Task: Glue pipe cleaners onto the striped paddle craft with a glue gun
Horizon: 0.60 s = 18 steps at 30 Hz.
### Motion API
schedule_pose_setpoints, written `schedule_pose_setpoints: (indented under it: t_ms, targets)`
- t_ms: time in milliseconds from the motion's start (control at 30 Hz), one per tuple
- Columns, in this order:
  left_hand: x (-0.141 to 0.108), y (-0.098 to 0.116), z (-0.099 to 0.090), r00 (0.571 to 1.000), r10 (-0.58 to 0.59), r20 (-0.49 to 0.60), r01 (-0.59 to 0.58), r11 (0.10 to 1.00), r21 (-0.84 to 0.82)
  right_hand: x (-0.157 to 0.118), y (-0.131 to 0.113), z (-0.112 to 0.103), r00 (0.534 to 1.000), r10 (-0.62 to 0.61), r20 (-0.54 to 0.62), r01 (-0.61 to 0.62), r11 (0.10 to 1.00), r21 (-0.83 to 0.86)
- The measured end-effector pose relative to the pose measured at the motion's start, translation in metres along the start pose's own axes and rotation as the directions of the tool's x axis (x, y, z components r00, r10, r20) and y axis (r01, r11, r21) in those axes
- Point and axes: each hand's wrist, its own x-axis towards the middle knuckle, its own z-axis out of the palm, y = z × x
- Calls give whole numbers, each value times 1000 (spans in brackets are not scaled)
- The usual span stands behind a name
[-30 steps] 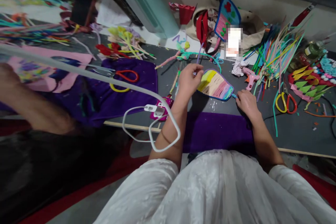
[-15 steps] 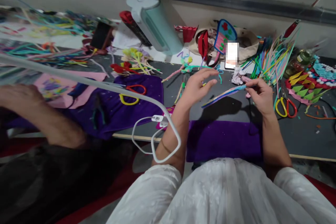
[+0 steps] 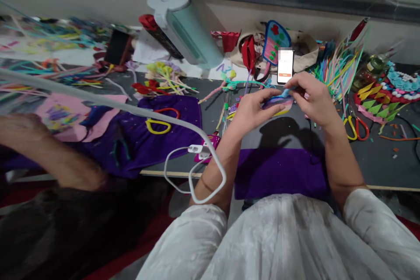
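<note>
Between my hands is a small bundle of fuzzy pipe cleaners (image 3: 285,106) in blue, pink and yellow, with light blue at its upper end. My left hand (image 3: 254,113) grips the strands from the left, thumb below and fingers above. My right hand (image 3: 311,96) pinches the light blue end, its fingertips close to those of my left. Part of the bundle is hidden behind the fingers. Just behind them a lit phone (image 3: 285,65) stands upright. On the table below lies a purple cloth (image 3: 280,173).
Yellow-and-red scissors (image 3: 356,127) and loose pipe cleaners (image 3: 341,68) lie to the right. A pale green jug (image 3: 193,35) stands at the back. A white cable (image 3: 183,124) crosses in front of my left forearm. At the left is another person's arm (image 3: 59,153).
My left hand has closed on the pipe cleaners, where it was open beside them. My right hand has moved left and up with the bundle, bringing both hands together.
</note>
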Motion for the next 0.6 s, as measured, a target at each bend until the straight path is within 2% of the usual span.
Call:
schedule_pose_setpoints:
  t_ms: [133, 267, 367, 467, 500, 533, 567, 600]
  targets:
    - [6, 0, 3, 999, 33, -20, -34, 999, -35, 15, -10, 4, 989, -36, 146, 53, 992, -112]
    - [7, -3, 2, 999, 36, -8, -36, 998, -42, 21, -12, 14, 984, -73, 165, 90, 992, -93]
    - [7, -8, 0, 998, -6, -62, 2, 998, -56, 12, -1, 15, 998, -41, 43, 42, 998, -38]
    - [7, -20, -7, 978, -71, -195, 40, 987, -157, -15, 24, 16, 980, 144, -140, -154, 986, -61]
    - [7, -25, -10, 962, -97, -256, 48, 980, -191, -27, 33, 19, 964, 225, -143, -240, 966, -99]
    - [7, -30, -14, 939, -122, -321, 49, 972, -228, -39, 42, 24, 951, 303, -64, -309, 937, -162]
    - [7, -34, -17, 914, -152, -376, 46, 960, -275, -50, 50, 32, 921, 384, 65, -358, 901, -244]
    - [7, -40, -22, 887, -183, -424, 42, 946, -320, -61, 56, 41, 860, 453, 235, -365, 868, -335]
